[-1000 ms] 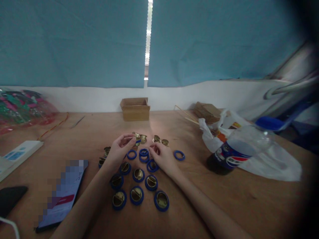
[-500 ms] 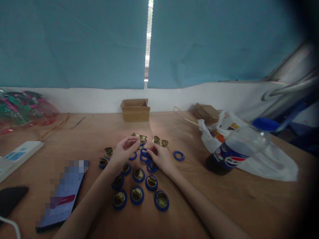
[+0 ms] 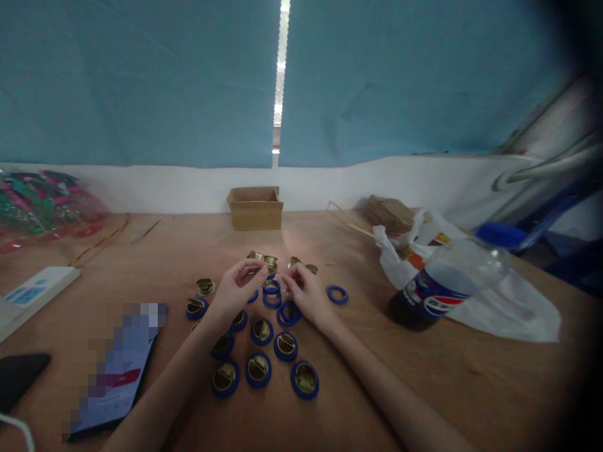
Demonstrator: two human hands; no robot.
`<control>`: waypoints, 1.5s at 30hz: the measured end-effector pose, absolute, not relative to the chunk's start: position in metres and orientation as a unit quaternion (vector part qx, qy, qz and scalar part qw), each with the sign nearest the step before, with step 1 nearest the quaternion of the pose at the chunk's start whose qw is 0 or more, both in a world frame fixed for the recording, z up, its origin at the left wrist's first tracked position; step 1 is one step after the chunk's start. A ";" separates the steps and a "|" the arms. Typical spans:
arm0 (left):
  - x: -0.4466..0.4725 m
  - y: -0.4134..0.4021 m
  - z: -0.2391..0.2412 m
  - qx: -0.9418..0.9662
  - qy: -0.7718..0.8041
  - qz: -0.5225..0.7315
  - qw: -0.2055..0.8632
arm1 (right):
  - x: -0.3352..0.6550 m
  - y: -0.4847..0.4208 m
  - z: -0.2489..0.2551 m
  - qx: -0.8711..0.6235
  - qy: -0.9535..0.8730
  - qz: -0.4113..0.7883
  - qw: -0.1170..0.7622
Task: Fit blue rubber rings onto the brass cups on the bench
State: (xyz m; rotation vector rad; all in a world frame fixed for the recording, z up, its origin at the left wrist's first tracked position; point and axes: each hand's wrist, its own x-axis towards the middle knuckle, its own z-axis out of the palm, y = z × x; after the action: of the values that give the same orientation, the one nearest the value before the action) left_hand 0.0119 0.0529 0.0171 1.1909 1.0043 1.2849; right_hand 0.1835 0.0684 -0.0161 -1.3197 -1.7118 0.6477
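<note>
My left hand (image 3: 241, 284) hovers over the far part of a cluster of small parts, its thumb and fingertips pinched together. Whatever they grip is too small to make out. Close beside it, my right hand (image 3: 305, 294) is also closed in a pinch, with a tiny pale something at its fingertips that I cannot identify. Below the hands lie loose blue rings (image 3: 272, 305). Nearer to me are several round gold-coloured metal pieces set in blue rings (image 3: 258, 370). Bare gold pieces (image 3: 256, 255) lie beyond the hands, and a single blue ring (image 3: 338, 302) rests to the right.
A small open cardboard box (image 3: 257, 218) stands at the back. To the right are a cola bottle (image 3: 436, 292), a white plastic bag (image 3: 513, 314) and a brown packet (image 3: 389, 213). On the left lie a phone (image 3: 117, 376), a white power strip (image 3: 42, 292) and plastic-wrapped items (image 3: 47, 204).
My right hand has risen slightly away from the blue rings, and its fingertips now pinch near my left fingertips. My left hand has barely shifted.
</note>
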 end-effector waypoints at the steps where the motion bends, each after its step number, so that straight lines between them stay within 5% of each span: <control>1: 0.011 0.053 0.017 0.495 0.420 0.539 0.537 | 0.183 0.067 -0.014 -0.519 -0.668 0.290 0.447; 10: 0.019 0.048 0.018 0.398 0.313 0.553 0.662 | 0.183 0.060 0.000 -0.429 -0.593 0.436 0.523; 27: 0.020 0.045 0.018 0.223 0.240 0.547 0.771 | 0.168 0.042 0.001 -0.464 -0.632 0.330 0.526; 45: 0.023 0.043 0.021 0.189 0.221 0.551 0.782 | 0.164 0.038 0.004 -0.439 -0.590 0.356 0.576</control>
State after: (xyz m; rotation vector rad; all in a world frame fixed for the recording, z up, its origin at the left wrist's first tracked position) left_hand 0.0234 0.0433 0.0206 0.4085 0.4771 1.1896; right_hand 0.1639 0.0376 0.0038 -1.0290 -1.3825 0.8325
